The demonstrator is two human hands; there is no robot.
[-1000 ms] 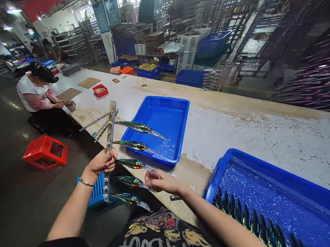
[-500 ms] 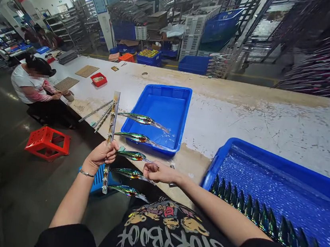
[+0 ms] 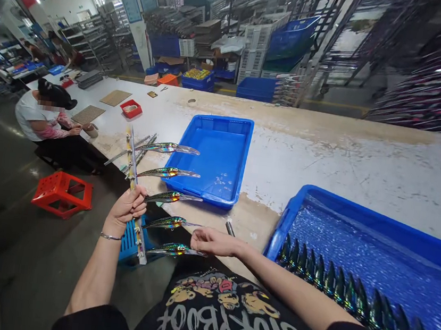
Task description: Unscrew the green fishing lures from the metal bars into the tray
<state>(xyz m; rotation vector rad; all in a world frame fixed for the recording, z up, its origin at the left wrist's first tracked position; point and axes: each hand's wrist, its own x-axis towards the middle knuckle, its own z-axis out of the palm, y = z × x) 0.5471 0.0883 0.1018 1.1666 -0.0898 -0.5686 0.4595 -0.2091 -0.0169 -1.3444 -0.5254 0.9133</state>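
Note:
My left hand is closed around the middle of a narrow rack strip, held tilted over the table's front edge. Several shiny green fishing lures stick out from the strip to the right, one below another, with clear diving lips at their outer ends. My right hand has its fingers curled together at the lips of the two lowest lures; what lies between the fingertips is hidden. More dark green lures stand in a row in the large blue tray at the right.
A blue tray sits behind the lures on the worn white table. Loose strips lie left of it. A dark pen-like object lies by my right hand. A red stool and a seated person are left.
My left hand has tilted the strip, its top swinging left, and the lures have shifted left. My right hand has moved slightly down, from the third and fourth lures to the lower two.

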